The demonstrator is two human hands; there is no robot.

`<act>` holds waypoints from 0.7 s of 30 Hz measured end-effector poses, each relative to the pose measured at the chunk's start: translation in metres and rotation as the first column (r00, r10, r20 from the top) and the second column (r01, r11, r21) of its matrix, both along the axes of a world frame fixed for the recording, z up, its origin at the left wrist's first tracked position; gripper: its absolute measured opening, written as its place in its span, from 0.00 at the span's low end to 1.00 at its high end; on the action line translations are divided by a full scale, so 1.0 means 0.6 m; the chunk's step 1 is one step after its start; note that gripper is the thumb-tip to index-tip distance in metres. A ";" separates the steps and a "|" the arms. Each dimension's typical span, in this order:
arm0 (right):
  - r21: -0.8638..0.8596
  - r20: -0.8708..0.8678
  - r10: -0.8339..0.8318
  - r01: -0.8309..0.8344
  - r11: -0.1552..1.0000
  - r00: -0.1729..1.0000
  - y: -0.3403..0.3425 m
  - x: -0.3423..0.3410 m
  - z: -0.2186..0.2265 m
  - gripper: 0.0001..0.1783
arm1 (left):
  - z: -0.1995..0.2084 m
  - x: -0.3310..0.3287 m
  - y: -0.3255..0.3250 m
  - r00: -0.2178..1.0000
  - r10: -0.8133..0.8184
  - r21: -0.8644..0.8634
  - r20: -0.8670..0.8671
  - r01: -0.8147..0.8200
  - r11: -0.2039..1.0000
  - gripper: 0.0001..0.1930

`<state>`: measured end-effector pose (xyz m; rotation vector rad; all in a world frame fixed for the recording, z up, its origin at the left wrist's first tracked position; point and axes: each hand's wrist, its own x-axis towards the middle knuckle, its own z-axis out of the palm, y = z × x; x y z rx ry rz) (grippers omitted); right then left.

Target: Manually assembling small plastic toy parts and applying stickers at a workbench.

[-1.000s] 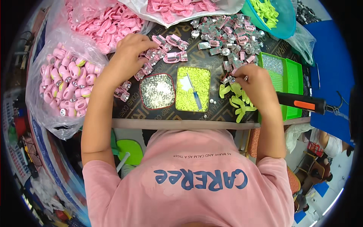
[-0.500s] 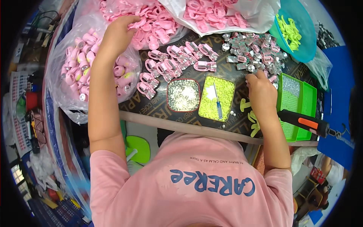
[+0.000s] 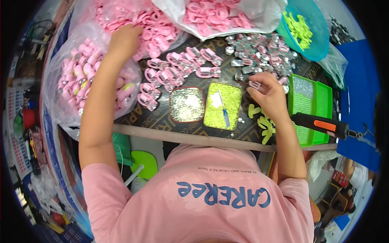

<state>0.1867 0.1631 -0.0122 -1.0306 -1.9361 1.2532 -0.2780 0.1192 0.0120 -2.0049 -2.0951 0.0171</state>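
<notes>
Pinches in the right hand (image 3: 269,93) a small pink-and-silver part (image 3: 254,84), boxy and glossy, just right of the shallow tray (image 3: 218,128). Bends the left hand (image 3: 125,39) into thin, curved pink shells (image 3: 156,42) in crinkled clear plastic, far to the tray's upper left; cannot tell whether gripping one. Shows in the tray small yellow-green pieces (image 3: 214,115), grainy in mass, under a slim screwdriver (image 3: 226,116) with a translucent blue handle. Shows just left of the tray a rounded, red-rimmed container (image 3: 186,122) of tiny glinting bits; above and right, jumbled shiny parts (image 3: 263,56); upper left, pink pieces with silvery ends (image 3: 178,69); lower right, smooth lime levers (image 3: 265,127); farther right, a gridded green plastic basket (image 3: 322,99). Includes beneath the tray a dark, printed surface (image 3: 162,125).
</notes>
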 end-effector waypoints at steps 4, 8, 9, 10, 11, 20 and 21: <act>0.158 0.131 -0.075 0.054 0.986 0.989 -0.002 -0.009 -0.004 0.19 | -0.005 -0.009 -0.010 0.999 -0.026 0.041 0.044 0.025 0.999 0.11; 0.347 0.251 -0.095 0.003 0.938 0.963 -0.008 -0.009 0.005 0.18 | -0.004 -0.005 -0.018 0.978 -0.077 0.154 0.193 0.047 0.987 0.10; 0.457 0.329 -0.102 -0.064 0.887 0.939 -0.008 -0.006 0.003 0.17 | 0.001 0.000 -0.014 0.939 -0.120 0.186 0.323 0.061 0.981 0.09; 0.413 0.357 -0.081 -0.080 0.907 0.931 -0.009 -0.005 0.005 0.14 | 0.016 0.029 -0.017 0.901 -0.017 0.194 0.433 -0.075 0.978 0.07; 0.492 0.389 -0.100 -0.115 0.863 0.916 -0.010 -0.007 0.010 0.13 | 0.016 0.026 -0.013 0.904 -0.012 0.193 0.428 -0.078 0.978 0.07; -0.314 -0.213 -0.138 0.066 0.947 0.967 -0.002 -0.053 0.086 0.16 | 0.046 0.221 -0.037 -0.278 0.409 -0.306 0.869 0.347 0.887 0.19; -0.372 -0.361 -0.126 -0.019 0.928 0.924 -0.001 -0.063 0.093 0.18 | 0.041 0.259 -0.048 -0.229 0.440 -0.358 0.868 0.326 0.875 0.25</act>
